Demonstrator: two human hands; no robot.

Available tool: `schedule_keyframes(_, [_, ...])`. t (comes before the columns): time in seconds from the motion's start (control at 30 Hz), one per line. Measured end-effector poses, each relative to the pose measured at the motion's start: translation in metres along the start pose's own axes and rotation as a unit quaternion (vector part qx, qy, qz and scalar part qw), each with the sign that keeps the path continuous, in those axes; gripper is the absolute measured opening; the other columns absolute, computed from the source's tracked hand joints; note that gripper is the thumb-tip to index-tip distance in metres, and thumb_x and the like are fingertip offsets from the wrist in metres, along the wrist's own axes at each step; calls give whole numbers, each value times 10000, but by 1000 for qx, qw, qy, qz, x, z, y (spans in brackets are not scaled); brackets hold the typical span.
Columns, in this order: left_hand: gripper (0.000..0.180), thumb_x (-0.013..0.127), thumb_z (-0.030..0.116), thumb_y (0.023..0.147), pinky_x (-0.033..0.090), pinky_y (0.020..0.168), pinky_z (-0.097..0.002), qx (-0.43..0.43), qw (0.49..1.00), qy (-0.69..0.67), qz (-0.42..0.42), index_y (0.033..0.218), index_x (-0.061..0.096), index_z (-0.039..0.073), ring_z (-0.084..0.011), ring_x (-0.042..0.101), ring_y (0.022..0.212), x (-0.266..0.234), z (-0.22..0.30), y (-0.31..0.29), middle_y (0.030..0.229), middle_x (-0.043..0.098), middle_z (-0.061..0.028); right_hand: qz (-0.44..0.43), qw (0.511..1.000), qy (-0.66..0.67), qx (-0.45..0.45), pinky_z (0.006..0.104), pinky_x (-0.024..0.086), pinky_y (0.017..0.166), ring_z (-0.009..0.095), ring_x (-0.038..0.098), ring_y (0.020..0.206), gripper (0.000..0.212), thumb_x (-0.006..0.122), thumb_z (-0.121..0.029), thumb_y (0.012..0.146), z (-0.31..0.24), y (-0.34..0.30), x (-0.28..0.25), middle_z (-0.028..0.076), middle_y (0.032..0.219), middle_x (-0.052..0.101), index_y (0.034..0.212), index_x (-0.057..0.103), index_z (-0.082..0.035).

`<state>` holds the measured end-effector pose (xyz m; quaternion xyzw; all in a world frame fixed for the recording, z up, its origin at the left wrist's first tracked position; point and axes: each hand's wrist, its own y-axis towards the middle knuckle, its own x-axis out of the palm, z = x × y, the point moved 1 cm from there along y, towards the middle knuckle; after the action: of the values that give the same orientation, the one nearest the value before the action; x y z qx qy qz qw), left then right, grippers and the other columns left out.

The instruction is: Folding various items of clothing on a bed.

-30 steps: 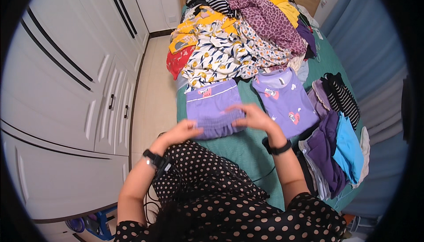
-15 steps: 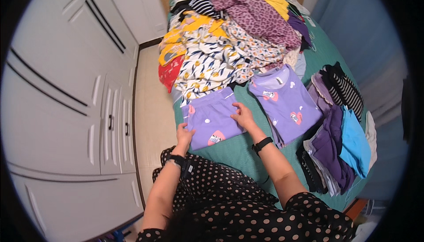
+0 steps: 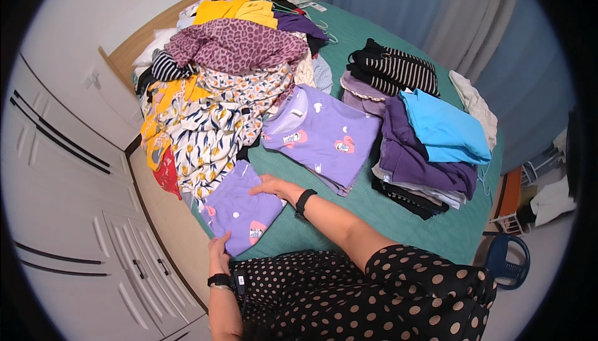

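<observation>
Folded purple pants [image 3: 232, 211] with pink and white prints lie at the near left edge of the bed. My left hand [image 3: 218, 254] grips their near left edge, fingers bent at the fabric. On the opposite side, my right hand [image 3: 278, 188] is closed on the pants' right edge, near the waistband. A matching purple top [image 3: 330, 130], folded flat on a small stack, lies just beyond my right hand. Neither hand touches it. Both wrists wear black bands.
A big heap of loose clothes, with a leopard-print garment [image 3: 237, 45] and a white patterned one [image 3: 208, 138], covers the far left of the bed [image 3: 311, 232]. Folded piles stand at right, including a blue garment [image 3: 445, 126] and a striped one [image 3: 405, 70]. White cabinets [image 3: 68, 216] line the left.
My view has swung right, so the bed and piles appear further left. My right hand has closed on the pants' edge; my left stays at their near left side.
</observation>
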<state>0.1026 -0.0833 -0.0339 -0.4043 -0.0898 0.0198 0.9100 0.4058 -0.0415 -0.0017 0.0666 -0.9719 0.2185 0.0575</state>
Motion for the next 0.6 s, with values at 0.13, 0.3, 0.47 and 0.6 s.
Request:
schedule_keyframes(0.13, [353, 645, 45, 819, 512, 850, -441, 7, 997, -39, -72, 1146, 530, -22, -293, 610, 981, -15, 3, -21, 1067, 624, -162, -68, 989, 132, 9, 306, 513, 766, 184, 626, 884, 430, 722, -112, 756, -21, -39, 11, 111, 1034, 642, 1133, 573, 32])
schedule_keyframes(0.3, [314, 570, 65, 886, 529, 833, -355, -1, 985, 77, -152, 1181, 517, -27, -225, 639, 923, 30, 27, -74, 1086, 625, -151, -60, 995, 81, -1, 278, 491, 819, 145, 598, 930, 489, 692, -154, 804, -31, -96, -28, 91, 1091, 614, 1222, 507, 21])
schedule_keyframes(0.47, [334, 573, 21, 871, 545, 799, -332, 60, 968, 116, -213, 1193, 508, -36, -208, 638, 929, 63, 61, -94, 1083, 625, -151, -28, 990, 124, -53, 297, 505, 791, 176, 614, 902, 428, 659, -125, 816, -61, -143, -43, 122, 1047, 621, 1179, 517, 49])
schedule_keyframes(0.6, [423, 584, -1, 857, 521, 861, -356, 159, 948, 104, -256, 1258, 453, -38, -220, 620, 980, 132, 112, -115, 1136, 604, -154, 47, 971, 188, -142, 302, 493, 864, 154, 587, 989, 492, 638, -91, 840, -92, -164, -74, 101, 1129, 589, 1276, 436, 13])
